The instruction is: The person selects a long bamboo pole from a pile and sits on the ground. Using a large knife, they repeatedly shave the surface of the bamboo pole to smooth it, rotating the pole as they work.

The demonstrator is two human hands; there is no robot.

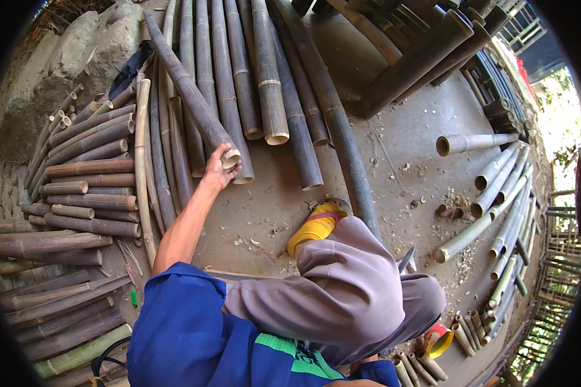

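Blue-sleeved left hand (pixel 221 169) clasped over cut end of dark bamboo pole (pixel 188 90) lying atop pole stack (pixel 239 71); right hand hidden, state indeterminable; likely risk: neighbouring poles rolling toward yellow shoe (pixel 313 227) if dragged abruptly.

The person wears a bright blue short-sleeved top (pixel 181 329), the sleeve ending above the elbow so that the left forearm (pixel 184 222) is bare down to the left hand (pixel 221 169). Near the chest the blue cloth carries a green panel (pixel 290 355) with a dark line across it. The trousers (pixel 348 290) are loose, greyish mauve, creased at the bent knee and free of visible markings. One foot shows a yellow sandal (pixel 315 226), with a broad yellow upper and a dark sole edge at the far end. No gloves or wristwear are seen on the left arm.
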